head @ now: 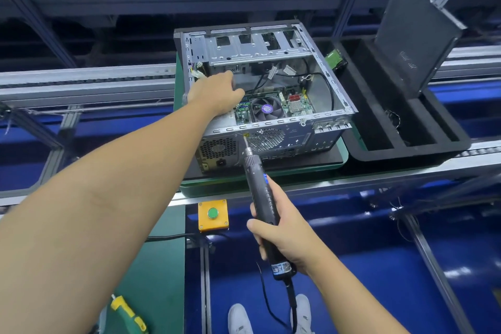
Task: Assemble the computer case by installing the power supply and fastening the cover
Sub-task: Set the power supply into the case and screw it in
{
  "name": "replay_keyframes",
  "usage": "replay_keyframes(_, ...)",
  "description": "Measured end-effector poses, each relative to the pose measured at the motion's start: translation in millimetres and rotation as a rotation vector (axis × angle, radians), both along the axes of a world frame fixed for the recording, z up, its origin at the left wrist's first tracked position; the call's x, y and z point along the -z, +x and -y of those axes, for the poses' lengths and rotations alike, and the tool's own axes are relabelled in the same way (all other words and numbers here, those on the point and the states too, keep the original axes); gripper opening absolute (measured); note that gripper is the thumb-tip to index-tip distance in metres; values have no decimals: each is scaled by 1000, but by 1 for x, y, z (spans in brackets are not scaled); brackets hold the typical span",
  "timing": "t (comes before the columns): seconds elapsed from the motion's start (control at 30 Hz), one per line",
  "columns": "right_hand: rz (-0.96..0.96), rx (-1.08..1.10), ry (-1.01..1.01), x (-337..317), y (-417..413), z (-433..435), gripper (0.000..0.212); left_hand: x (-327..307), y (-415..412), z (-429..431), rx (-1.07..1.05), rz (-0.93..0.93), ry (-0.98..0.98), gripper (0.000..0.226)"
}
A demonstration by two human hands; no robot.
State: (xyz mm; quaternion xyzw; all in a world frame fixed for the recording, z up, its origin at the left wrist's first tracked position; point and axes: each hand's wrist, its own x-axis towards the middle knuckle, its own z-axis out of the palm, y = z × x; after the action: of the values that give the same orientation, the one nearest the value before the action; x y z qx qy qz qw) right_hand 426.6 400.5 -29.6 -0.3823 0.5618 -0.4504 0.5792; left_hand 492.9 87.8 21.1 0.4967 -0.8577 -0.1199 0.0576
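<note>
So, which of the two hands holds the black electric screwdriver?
The right hand: it grips the black electric screwdriver, whereas the left hand reaches into the open silver computer case.

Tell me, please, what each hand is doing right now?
Left hand: inside the computer case, grip cannot be told.
Right hand: holding the electric screwdriver.

computer case (329, 84): bare matt metal | tray (360, 144): black matt foam | screwdriver (261, 198): dark plastic

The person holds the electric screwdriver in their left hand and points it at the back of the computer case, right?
No. The head view shows the electric screwdriver in the right hand, not the left; it does point at the back of the computer case.
</note>
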Motion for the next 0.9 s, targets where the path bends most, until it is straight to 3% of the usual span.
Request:
replay_keyframes(0.13,70,48,-50,-2,-17,-3,75,-8,8,-15,334,-146,64,31)
replay_keyframes(0.23,147,131,-77,-9,-28,3,70,-5,21,-34,553,61,169,50)
replay_keyframes(0.3,180,176,-101,-18,-37,9,68,0,31,-40,647,183,54,43)
replay_keyframes(0.4,203,187,-104,-26,-46,16,63,4,46,-41,669,205,-47,42)
replay_keyframes(0.63,223,234,-118,-40,-72,20,69,-5,39,-43,618,267,-12,52)
replay_keyframes(0.7,251,251,-149,-47,-86,24,63,-17,27,-44,594,314,32,60)
replay_keyframes(0.77,276,264,-159,-52,-105,30,64,-35,0,-50,577,238,-5,70)
replay_keyframes(0.9,261,266,-158,-56,-156,39,80,-61,-89,-68,634,-48,-73,32)
